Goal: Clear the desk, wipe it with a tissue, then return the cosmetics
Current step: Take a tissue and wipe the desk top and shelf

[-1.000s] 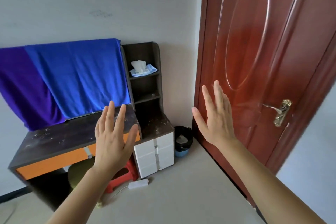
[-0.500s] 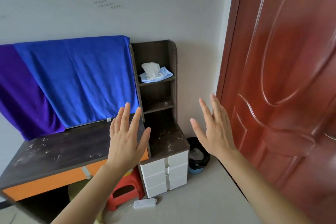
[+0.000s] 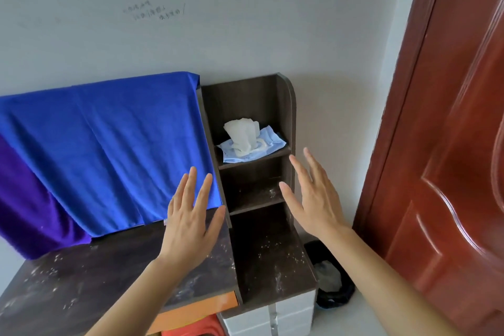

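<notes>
place: home bedroom | cues: dusty desk [image 3: 81, 275], shelf unit [image 3: 256, 172], red door [image 3: 450, 144], scribbled wall [image 3: 152, 11]

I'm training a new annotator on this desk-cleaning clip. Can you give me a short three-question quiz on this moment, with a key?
1. Open: what hangs down at the back of the desk?
2. True or false: the left hand and the right hand each pinch a tissue.
3. Pick one: the tissue pack lies A) on the desk top, B) on the upper shelf of the side unit, C) on the floor.

Key
1. A blue cloth.
2. False: both hands are open, fingers straight, holding nothing.
3. B.
</notes>
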A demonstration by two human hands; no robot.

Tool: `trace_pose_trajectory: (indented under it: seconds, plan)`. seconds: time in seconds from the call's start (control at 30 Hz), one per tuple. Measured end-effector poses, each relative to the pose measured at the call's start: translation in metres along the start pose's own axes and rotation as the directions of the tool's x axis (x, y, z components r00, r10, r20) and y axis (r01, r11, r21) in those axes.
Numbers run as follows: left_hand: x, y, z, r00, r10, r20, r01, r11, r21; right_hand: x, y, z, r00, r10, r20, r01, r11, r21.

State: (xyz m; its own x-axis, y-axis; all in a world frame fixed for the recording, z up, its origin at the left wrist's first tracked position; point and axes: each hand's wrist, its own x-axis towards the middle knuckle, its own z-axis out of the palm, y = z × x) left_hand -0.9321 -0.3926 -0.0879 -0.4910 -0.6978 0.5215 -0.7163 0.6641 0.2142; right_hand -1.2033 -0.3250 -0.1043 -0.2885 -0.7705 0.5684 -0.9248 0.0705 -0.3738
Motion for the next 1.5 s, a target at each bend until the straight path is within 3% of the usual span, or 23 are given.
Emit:
trace_pose_trajectory:
  seconds: [0.13, 0.4, 0.57, 0.73, 0.8, 0.9, 1.07, 1.23, 1.37, 1.43, 1.5]
  plan:
    - [0.046, -0.038, 0.044, 1.0, -0.005, 0.011, 0.005, 0.998, -0.059, 0.045, 0.003, 0.046, 0.998, 0.056, 0.024, -0.056, 0.998, 0.029]
    - [0.13, -0.084, 0.123, 0.984, 0.146, 0.103, -0.13, 0.981, -0.147, 0.114, 0.018, 0.114, 0.982, 0.175, 0.072, -0.175, 0.985, -0.005]
    - [0.153, -0.086, 0.157, 0.974, 0.171, 0.151, -0.141, 0.971, -0.191, 0.161, 0.029, 0.143, 0.988, 0.125, 0.095, -0.131, 0.99, 0.055]
    - [0.164, -0.086, 0.178, 0.978, 0.077, 0.196, -0.056, 0.992, -0.11, 0.228, 0.031, 0.175, 0.99, 0.131, 0.05, -0.138, 0.97, 0.2]
    - [0.166, -0.084, 0.182, 0.976, 0.015, 0.217, 0.001, 0.997, -0.071, 0.249, 0.031, 0.187, 0.982, 0.166, 0.088, -0.18, 0.968, 0.178]
    - [0.169, -0.077, 0.187, 0.977, -0.043, 0.21, 0.043, 0.999, 0.007, 0.264, 0.036, 0.199, 0.981, 0.108, 0.162, -0.127, 0.985, 0.114]
    - [0.171, -0.071, 0.195, 0.971, -0.095, 0.218, 0.089, 0.995, 0.037, 0.267, 0.057, 0.198, 0.985, 0.103, 0.136, -0.153, 0.886, 0.438]
    - [0.173, -0.071, 0.194, 0.968, -0.112, 0.226, 0.1, 0.993, 0.064, 0.269, 0.065, 0.18, 0.982, 0.164, 0.089, -0.186, 0.812, 0.553]
    - [0.172, -0.069, 0.192, 0.963, -0.114, 0.246, 0.1, 0.993, 0.068, 0.269, 0.066, 0.16, 0.964, 0.24, 0.116, -0.251, 0.673, 0.695]
    - [0.172, -0.069, 0.191, 0.96, -0.112, 0.256, 0.1, 0.993, 0.058, 0.267, 0.069, 0.156, 0.947, 0.264, 0.183, -0.317, 0.675, 0.666]
    - [0.172, -0.07, 0.19, 0.956, -0.112, 0.273, 0.103, 0.994, 0.048, 0.263, 0.074, 0.157, 0.921, 0.239, 0.309, -0.366, 0.803, 0.47]
